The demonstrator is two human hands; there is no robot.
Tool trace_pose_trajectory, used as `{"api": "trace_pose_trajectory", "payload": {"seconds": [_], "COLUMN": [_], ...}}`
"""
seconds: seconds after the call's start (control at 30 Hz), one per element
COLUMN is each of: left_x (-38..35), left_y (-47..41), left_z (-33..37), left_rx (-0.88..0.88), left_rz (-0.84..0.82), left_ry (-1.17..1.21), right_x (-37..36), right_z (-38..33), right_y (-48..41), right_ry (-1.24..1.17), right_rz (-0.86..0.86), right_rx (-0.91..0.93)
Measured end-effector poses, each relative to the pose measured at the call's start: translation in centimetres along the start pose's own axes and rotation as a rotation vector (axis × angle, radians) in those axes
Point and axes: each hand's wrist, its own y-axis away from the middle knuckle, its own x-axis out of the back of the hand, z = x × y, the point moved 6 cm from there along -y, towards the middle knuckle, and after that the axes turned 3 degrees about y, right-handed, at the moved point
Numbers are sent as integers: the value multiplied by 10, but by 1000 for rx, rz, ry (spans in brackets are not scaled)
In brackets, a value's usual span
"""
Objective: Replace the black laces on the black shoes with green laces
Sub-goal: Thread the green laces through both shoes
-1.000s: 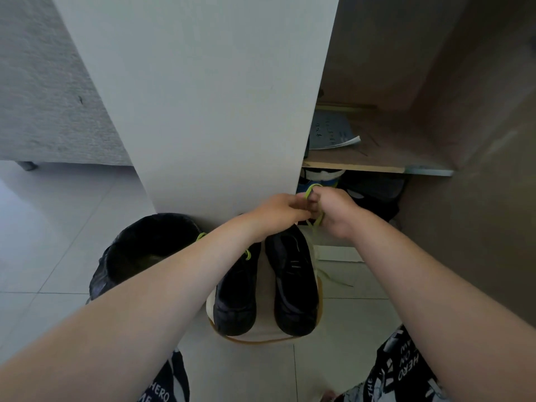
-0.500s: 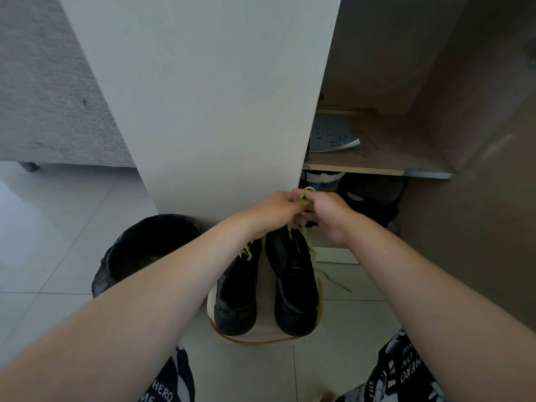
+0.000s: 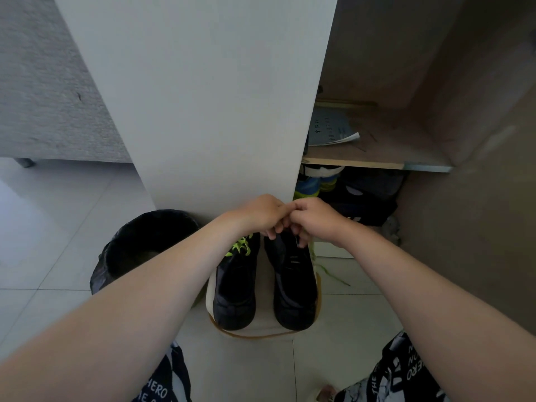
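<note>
Fingers (image 3: pixel 301 242) pinch green lace (image 3: pixel 312 252) over right shoe (image 3: pixel 294 285), close against panel (image 3: pixel 203 111).

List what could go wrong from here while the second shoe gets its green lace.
1. The green lace trails loose off the round stool onto the floor. A hard pull by the right hand could leave its ends uneven.
2. The right shoe sits near the stool's rim, so tugging might drag it off.
3. The right hand and the left hand cover the top eyelets, so one may get skipped.
</note>
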Motion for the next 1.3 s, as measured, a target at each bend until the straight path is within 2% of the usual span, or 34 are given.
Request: {"api": "trace_pose_trajectory", "payload": {"seconds": [0.17, 0.33, 0.43, 0.5, 0.63, 0.73, 0.87, 1.03, 1.17, 1.23, 1.3], "left_x": [-10, -33, -41, -40, -38, -35, -35, -38, -38, -37, -37], "left_y": [1, 14, 16, 15, 21, 28, 38, 45, 47, 46, 44], "left_z": [-13, -23, -26, -27, -30, -36, -43, -46, -43, -46, -49], "left_rx": [70, 51, 60, 98, 211, 262, 302, 283, 274, 287, 273], "left_rz": [-3, -84, -23, 22, 65, 159, 219, 293, 240, 177, 150], "left_ry": [-12, -388, -477, -458, -316, -169, -138, -85, -64, -29, 13], "right_x": [11, 15, 12, 10, 3, -1, -15, -24, -31, -29, -32], "right_z": [12, 31, 36, 40, 40, 42, 52, 55, 52, 51, 52], "right_y": [-4, -3, 3, 6, 15, 23, 31, 40, 42, 40, 37], "right_ry": [249, 369, 393, 418, 484, 525, 568, 635, 694, 655, 585], "right_rz": [66, 76, 59, 71, 130, 164, 166, 270, 338, 368, 327], "right_rx": [9, -54, -32, -24, 17, 24, -6, 20, 52, 28, 7]}}
